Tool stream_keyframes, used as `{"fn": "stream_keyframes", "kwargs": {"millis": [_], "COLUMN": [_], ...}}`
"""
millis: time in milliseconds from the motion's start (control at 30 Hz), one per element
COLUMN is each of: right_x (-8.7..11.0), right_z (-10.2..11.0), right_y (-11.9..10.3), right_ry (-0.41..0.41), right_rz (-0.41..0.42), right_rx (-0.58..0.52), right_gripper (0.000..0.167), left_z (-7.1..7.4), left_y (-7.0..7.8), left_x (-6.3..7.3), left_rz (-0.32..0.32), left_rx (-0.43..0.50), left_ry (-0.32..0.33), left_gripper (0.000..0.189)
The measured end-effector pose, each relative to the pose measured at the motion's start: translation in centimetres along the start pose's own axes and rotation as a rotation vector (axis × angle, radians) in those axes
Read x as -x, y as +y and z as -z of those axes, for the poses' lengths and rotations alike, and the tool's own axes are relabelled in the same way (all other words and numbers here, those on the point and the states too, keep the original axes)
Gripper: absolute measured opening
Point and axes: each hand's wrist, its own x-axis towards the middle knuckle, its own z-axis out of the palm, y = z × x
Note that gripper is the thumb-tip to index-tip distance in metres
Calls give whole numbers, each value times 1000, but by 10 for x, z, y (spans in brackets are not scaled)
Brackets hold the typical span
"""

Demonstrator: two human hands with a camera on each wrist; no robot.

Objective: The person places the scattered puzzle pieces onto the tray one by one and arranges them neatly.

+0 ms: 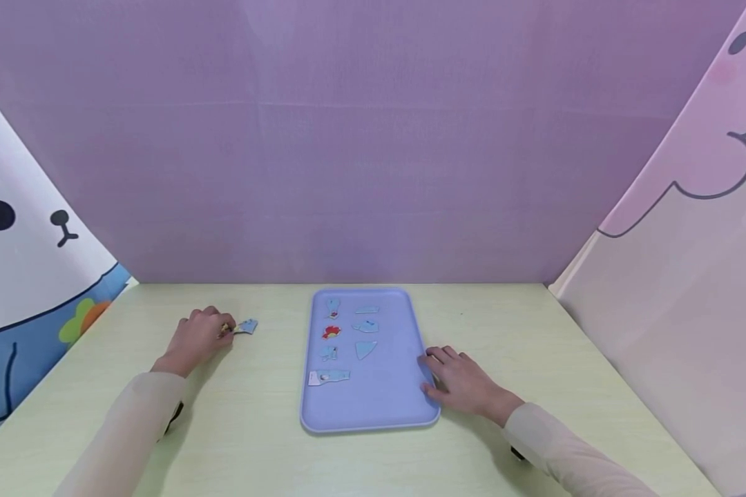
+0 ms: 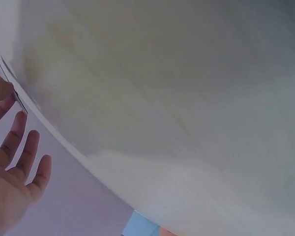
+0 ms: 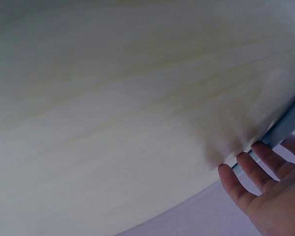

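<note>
At the left of the table, my left hand (image 1: pixel 200 338) pinches a thin flat puzzle-like piece (image 1: pixel 245 326), light blue with some yellow, between thumb and fingers. The left wrist view shows this piece (image 2: pixel 19 102) edge-on, and the other fingers spread apart. My hand covers part of it, so I cannot tell whether it is one piece or two. A lavender tray (image 1: pixel 379 400) lies mid-table. Its right rim is touched by the fingers of my right hand (image 1: pixel 466 383), which stay fairly straight in the right wrist view. Several flat cut pieces (image 1: pixel 366 350) lie in the tray's left and middle part.
The pale wooden table (image 1: pixel 255 449) ends at a purple backdrop (image 1: pixel 360 172). Fabric with a cartoon face (image 1: pixel 25 276) hangs at the left, and pink and white fabric (image 1: pixel 677 290) at the right.
</note>
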Motion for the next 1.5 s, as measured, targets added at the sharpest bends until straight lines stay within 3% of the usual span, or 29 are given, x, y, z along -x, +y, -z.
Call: {"fn": "stream_keyframes", "kwargs": {"millis": [467,767,1500], "right_x": [0,0,0], "right_z": [0,0,-1], "right_y": [-1,-1,1], "right_ry": [6,9,28], "right_rz": [5,9,16], "right_rx": [-2,-3,17], "right_gripper": [48,47,46], "left_z": [5,-1,0], "left_y": [18,29,85], "left_x": [5,5,0], "left_rz": [-53,-117,-226], "left_rx": [-2,-16,31], "left_ry": [20,72,133], "left_gripper": [13,10,11]}}
